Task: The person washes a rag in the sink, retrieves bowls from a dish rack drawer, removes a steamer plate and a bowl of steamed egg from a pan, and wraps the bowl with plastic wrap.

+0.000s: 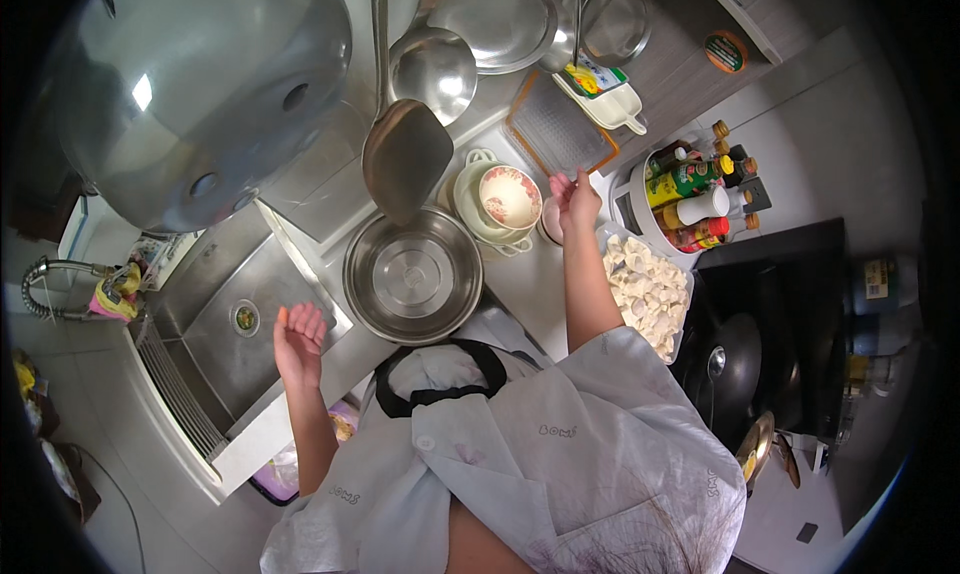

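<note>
My left hand (298,343) hangs palm up, fingers slightly bent and holding nothing, before the right side of the steel sink (217,356). My right hand (576,205) is also empty, its fingers loosely curled above the counter. It is nearest to a small pale bowl (551,220), which the hand partly hides. Left of it, a bowl with a red floral pattern (510,197) sits in a pale green two-handled pot (471,199). A steel basin (412,274) stands directly before me with nothing in it. Beside my right forearm, a clear plastic container (686,296) holds many pale dumplings (645,292).
A spatula (407,154), a steel ladle (433,75) and a large metal wok (210,86) hang overhead. A white rack (639,199) of sauce bottles (686,184) stands right, beside a black stove (757,334). The faucet (67,266) is at the far left.
</note>
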A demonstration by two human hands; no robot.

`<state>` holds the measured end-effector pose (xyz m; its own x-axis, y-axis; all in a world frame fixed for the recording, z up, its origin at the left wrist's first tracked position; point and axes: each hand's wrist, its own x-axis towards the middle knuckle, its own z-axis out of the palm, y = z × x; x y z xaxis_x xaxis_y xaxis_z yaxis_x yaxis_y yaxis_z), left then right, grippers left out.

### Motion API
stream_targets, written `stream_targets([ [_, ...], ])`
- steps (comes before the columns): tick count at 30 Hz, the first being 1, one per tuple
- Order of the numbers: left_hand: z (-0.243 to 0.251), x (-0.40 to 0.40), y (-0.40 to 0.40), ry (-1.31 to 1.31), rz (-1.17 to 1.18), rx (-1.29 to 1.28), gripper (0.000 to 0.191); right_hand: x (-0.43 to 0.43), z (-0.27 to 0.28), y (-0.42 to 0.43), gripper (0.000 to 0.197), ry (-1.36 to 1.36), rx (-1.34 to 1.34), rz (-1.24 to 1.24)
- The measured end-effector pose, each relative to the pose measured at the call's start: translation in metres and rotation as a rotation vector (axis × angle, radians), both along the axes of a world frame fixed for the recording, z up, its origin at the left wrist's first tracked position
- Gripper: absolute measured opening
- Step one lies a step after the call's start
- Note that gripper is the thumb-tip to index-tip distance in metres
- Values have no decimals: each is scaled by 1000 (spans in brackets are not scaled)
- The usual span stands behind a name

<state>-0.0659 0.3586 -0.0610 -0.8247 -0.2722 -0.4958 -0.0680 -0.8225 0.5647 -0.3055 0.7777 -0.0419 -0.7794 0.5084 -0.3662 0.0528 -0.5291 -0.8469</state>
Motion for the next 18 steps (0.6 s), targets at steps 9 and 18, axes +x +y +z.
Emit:
stream_targets([
  [9,10,12,11,-17,4,-40,32,-22,-23,18,14,-103,-58,56],
  [18,10,30,18,-10,54,-25,31,-8,7,-10,7,177,-77,125],
])
